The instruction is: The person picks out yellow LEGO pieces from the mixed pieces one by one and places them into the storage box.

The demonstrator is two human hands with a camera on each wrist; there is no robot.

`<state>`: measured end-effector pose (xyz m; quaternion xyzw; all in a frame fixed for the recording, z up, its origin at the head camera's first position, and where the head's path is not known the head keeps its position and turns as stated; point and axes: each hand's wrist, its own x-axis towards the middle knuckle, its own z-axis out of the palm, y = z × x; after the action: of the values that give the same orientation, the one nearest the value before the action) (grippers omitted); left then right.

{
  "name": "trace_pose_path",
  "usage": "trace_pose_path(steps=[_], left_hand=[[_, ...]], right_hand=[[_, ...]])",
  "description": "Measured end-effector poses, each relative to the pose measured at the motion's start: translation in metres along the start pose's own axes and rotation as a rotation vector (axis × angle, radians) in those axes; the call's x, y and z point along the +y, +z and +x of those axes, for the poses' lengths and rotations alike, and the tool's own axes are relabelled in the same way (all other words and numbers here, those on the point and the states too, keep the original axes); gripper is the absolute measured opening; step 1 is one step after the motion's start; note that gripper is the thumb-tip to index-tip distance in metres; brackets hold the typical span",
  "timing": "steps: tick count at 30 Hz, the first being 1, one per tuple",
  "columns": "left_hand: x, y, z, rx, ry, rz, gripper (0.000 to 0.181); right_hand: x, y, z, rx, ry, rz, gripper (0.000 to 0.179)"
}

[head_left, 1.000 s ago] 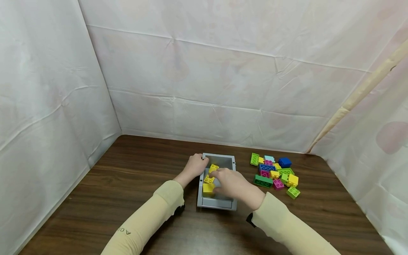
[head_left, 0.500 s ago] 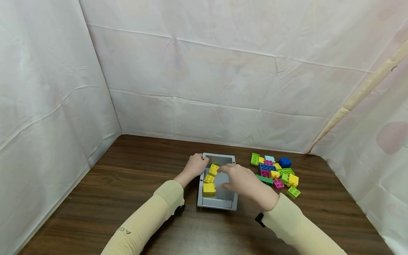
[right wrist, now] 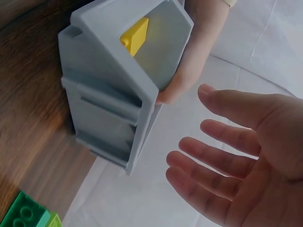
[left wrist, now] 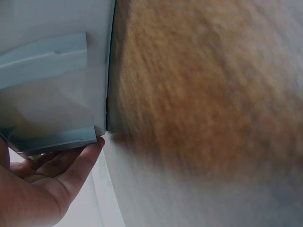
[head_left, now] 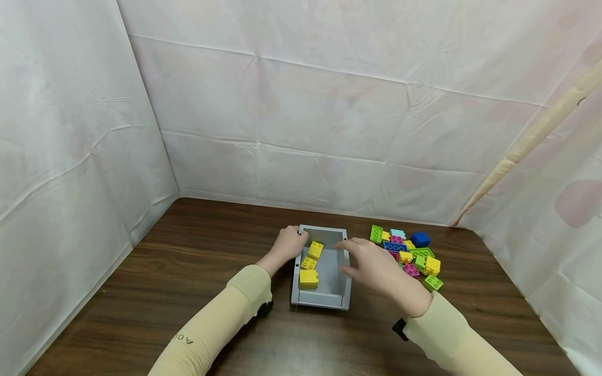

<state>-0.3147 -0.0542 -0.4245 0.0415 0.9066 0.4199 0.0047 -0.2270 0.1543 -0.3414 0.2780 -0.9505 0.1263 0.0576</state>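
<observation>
A grey plastic bin [head_left: 321,300] stands on the table with three yellow toy bricks [head_left: 308,280] along its left side. My left hand [head_left: 289,245] grips the bin's far left wall. In the left wrist view the fingers of that hand [left wrist: 57,187] curl under the end of the bin [left wrist: 52,97]. Just right of the bin, my right hand [head_left: 375,265] hovers with spread fingers and holds nothing. The right wrist view has this hand [right wrist: 222,156] apart from the bin [right wrist: 104,118], where one yellow brick [right wrist: 136,37] shows inside.
To the right lies a loose pile of coloured bricks, with a blue brick [head_left: 420,239] at the back and a lime brick [head_left: 433,283] nearest. My right hand partly covers its left side. White curtains [head_left: 282,115] hang behind the dark wooden table [head_left: 202,235].
My right hand has drawn out of the bin to the right, uncovering the three yellow bricks inside. The left hand and the bin stay in place.
</observation>
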Motion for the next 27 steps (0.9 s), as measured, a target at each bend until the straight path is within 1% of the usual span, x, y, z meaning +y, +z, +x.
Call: trace_pose_path(steps=[6, 13, 20, 27], left_hand=[[0.000, 0.000, 0.000, -0.006, -0.012, 0.005, 0.032], [0.000, 0.000, 0.000, -0.017, -0.020, -0.007, 0.032], [0.001, -0.001, 0.000, -0.020, -0.028, -0.005, 0.032], [0.001, -0.001, -0.002, -0.024, -0.043, -0.022, 0.030]], right_hand=[[0.011, -0.005, -0.008, 0.018, 0.014, 0.000, 0.045], [0.024, -0.011, -0.019, 0.039, 0.048, -0.002, 0.047], [0.042, -0.015, -0.028, 0.080, 0.043, -0.017, 0.047], [0.061, -0.022, -0.043, 0.097, 0.090, -0.002, 0.047]])
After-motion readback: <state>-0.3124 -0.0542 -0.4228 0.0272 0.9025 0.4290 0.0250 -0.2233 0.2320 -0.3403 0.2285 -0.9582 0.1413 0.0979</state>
